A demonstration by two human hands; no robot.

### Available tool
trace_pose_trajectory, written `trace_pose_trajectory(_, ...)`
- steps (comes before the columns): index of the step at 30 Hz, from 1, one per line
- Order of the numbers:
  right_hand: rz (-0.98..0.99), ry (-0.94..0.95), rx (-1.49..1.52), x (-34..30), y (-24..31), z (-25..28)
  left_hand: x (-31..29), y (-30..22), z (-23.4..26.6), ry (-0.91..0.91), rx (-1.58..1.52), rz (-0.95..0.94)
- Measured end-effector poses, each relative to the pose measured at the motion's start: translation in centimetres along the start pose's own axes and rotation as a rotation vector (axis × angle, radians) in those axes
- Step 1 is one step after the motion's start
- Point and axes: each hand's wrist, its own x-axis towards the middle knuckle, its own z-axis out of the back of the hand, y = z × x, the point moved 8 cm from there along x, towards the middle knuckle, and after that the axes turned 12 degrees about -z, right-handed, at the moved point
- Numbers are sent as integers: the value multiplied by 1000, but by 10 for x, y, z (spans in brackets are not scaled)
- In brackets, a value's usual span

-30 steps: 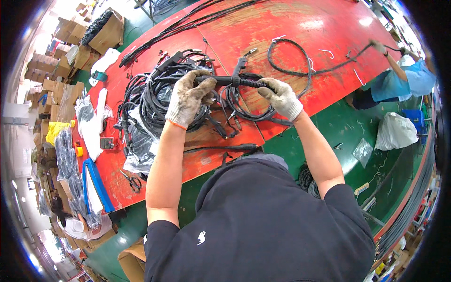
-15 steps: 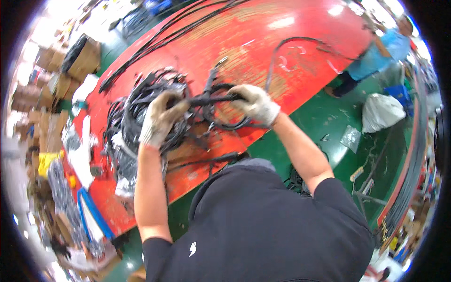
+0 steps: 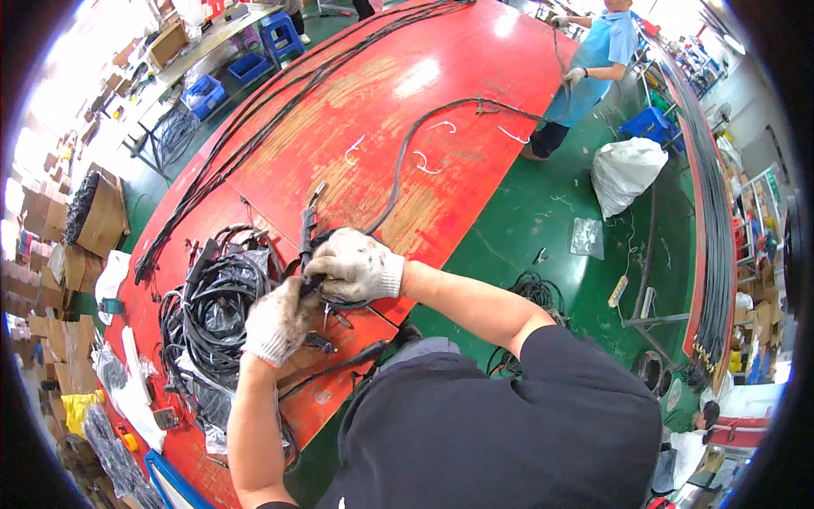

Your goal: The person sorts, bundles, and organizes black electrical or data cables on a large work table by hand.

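My left hand (image 3: pixel 278 322), in a whitish work glove, is closed on black cable near the table's front edge. Right beside it my right hand (image 3: pixel 360 267), also gloved, pinches the same cable; the gloves hide most of the gripped part. A black handle (image 3: pixel 307 227) with a metal tip sticks up beyond my right hand. From there a long black cable (image 3: pixel 403 161) curves over the red table (image 3: pixel 373 119) toward a co-worker. Just left of my hands lies a heap of coiled black cables (image 3: pixel 222 293), with clear plastic among them.
A co-worker in a blue shirt (image 3: pixel 606 51) holds cable at the table's far right edge. Long black cables (image 3: pixel 254 102) lie along the far left side. On the green floor are a white sack (image 3: pixel 623 174) and a cable coil (image 3: pixel 532 293). Cardboard boxes (image 3: pixel 97 216) stand at left.
My hands have come together; before, they were apart with a black length stretched between them. The view has shifted, showing more of the co-worker and the room's far side.
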Motion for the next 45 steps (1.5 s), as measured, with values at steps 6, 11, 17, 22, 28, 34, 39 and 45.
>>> trace_pose_trajectory(6, -2, -383, -24, -1, 0, 35, -21, 38, 91, -202, 166, 147)
trace_pose_trajectory(11, -67, -261, 79, 16, 4, -1, -55, 101, 141, -244, 383, 316)
trace_pose_trajectory(17, -222, -297, 12, 28, 6, -46, -95, 208, 213, -289, 543, 438)
trace_pose_trajectory(22, -254, -207, -15, 66, 35, -91, -146, 344, 275, -377, 674, 459)
trace_pose_trajectory(28, -224, -185, -34, 122, 79, -164, -226, 513, 307, -354, 656, 693)
trace_pose_trajectory(34, -189, 66, -176, 150, 94, -235, -242, 604, 292, -320, 619, 786)
trace_pose_trajectory(39, -277, 304, -257, 118, 81, -300, -234, 663, 274, -233, 663, 774)
trace_pose_trajectory(45, -408, 327, -259, 112, 69, -312, -208, 717, 234, -220, 565, 762)
